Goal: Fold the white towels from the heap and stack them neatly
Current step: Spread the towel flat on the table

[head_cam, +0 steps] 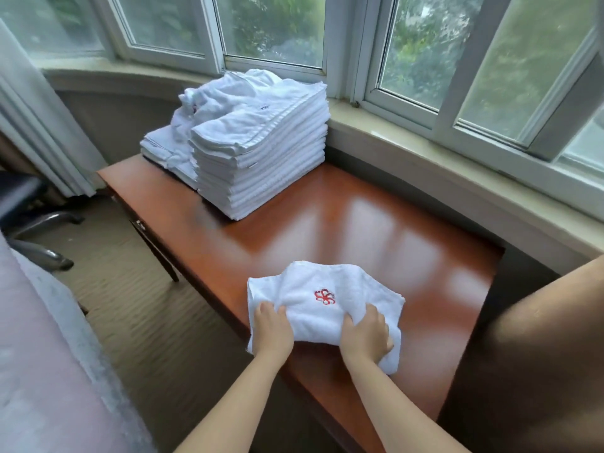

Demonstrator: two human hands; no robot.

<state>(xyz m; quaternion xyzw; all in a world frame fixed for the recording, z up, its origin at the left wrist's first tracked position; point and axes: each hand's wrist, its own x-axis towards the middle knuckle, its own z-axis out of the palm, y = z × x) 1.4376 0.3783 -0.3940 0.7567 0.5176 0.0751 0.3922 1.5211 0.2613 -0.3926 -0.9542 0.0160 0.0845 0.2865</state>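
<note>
A white towel (313,286) with a red embroidered emblem lies partly folded at the near edge of the glossy wooden table (359,223). My left hand (273,328) grips its near left edge with curled fingers. My right hand (367,335) grips the near right part, fingers tucked into the cloth. At the table's far end stands a tall stack of folded white towels (261,168). A rumpled heap of white towels (209,103) leans behind and to the left of that stack.
A window sill (457,165) and windows run along the far and right side. A curtain (36,125) hangs at left, with a chair base (42,223) on the carpet. A brown upholstered piece (539,371) stands at near right, a pinkish cover (42,371) at near left.
</note>
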